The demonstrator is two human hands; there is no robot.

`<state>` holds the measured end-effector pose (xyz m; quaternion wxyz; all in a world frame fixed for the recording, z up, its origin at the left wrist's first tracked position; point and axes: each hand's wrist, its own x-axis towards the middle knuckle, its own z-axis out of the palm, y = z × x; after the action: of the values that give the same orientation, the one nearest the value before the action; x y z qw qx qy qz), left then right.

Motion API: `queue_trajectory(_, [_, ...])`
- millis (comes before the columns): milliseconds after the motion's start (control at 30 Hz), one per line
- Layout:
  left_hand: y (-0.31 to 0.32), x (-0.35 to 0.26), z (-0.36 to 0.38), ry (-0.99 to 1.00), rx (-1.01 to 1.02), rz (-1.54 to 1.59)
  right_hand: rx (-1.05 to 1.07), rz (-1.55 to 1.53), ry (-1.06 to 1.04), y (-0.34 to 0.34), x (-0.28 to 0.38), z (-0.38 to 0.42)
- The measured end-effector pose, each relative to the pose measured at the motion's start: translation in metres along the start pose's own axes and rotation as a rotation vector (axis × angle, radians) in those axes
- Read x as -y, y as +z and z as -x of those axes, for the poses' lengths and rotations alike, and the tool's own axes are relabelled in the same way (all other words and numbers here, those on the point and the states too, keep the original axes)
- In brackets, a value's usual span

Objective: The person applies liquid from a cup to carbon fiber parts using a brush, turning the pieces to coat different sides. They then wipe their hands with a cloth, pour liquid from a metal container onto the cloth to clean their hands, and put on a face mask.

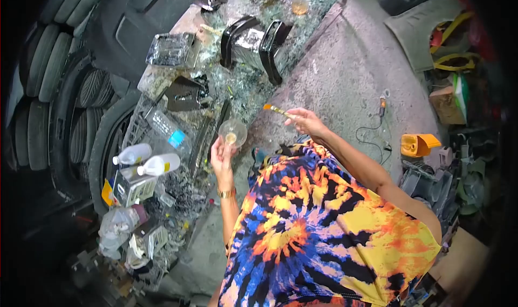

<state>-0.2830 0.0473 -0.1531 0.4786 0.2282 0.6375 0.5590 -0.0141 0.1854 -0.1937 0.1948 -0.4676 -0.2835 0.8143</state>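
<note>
My left hand, with a watch at the wrist, is closed around the lower part of a see-through plastic cup. A small amount of something pale shows at the cup's bottom. To the right of it, my right hand pinches the handle of a small paintbrush. The brush's orange bristles point left, apart from the cup. Ahead of both hands, two glossy black curved parts stand on the stained worktable. A flat dark piece lies nearer my left hand.
Left on the table are a blue-capped bottle, two white bottles and a box. Tyres are stacked farther left. A corded lamp-like item lies on the concrete floor, near a yellow container.
</note>
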Motion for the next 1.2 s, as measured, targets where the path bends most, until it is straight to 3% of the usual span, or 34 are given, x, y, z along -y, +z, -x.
queue_trajectory(67, [0.013,0.031,-0.014,0.048,-0.021,-0.05,0.059,0.083,-0.207,-0.01,0.011,0.009])
queue_trajectory(167, [0.047,0.047,-0.029,0.006,-0.074,-0.008,0.184,0.415,-0.386,-0.006,0.049,0.023])
queue_trajectory(200, [0.059,0.046,-0.028,0.025,-0.097,-0.053,0.195,0.4,-0.384,-0.003,0.059,0.023])
queue_trajectory(267, [0.084,0.05,-0.03,0.095,-0.108,-0.113,0.173,0.973,-0.749,0.01,0.072,0.021])
queue_trajectory(333, [0.108,0.044,-0.027,0.155,-0.11,-0.213,0.138,1.111,-0.782,0.011,0.076,0.007])
queue_trajectory(367, [0.008,0.049,-0.039,0.254,-0.087,-0.216,0.064,1.351,-0.83,0.114,0.03,-0.019])
queue_trajectory(433, [0.009,0.049,-0.04,0.293,-0.083,-0.232,0.036,1.312,-0.864,0.122,0.027,-0.025])
queue_trajectory(533, [0.013,0.052,-0.042,0.183,-0.118,-0.038,0.154,1.238,-0.753,0.111,0.004,-0.047])
queue_trajectory(600, [0.013,0.057,-0.046,0.154,-0.111,-0.002,0.238,0.798,-0.538,0.097,-0.007,-0.056])
queue_trajectory(633, [0.013,0.062,-0.05,0.125,-0.11,0.037,0.228,0.793,-0.545,0.089,-0.008,-0.057])
queue_trajectory(700, [0.012,0.071,-0.058,0.149,-0.125,0.024,0.202,0.241,-0.203,0.073,-0.008,-0.056])
queue_trajectory(733, [0.008,0.073,-0.061,0.121,-0.174,-0.019,0.182,0.124,-0.159,0.065,-0.006,-0.051])
queue_trajectory(867, [-0.018,0.091,-0.067,0.085,-0.235,-0.073,0.062,-0.066,-0.03,0.03,-0.038,-0.077])
queue_trajectory(1000, [-0.028,0.095,-0.053,0.006,-0.198,-0.13,-0.031,-0.179,-0.04,0.039,-0.055,-0.104])
queue_trajectory(1200, [-0.033,0.1,-0.038,-0.022,-0.102,-0.099,-0.009,-0.199,-0.1,0.039,-0.04,-0.097])
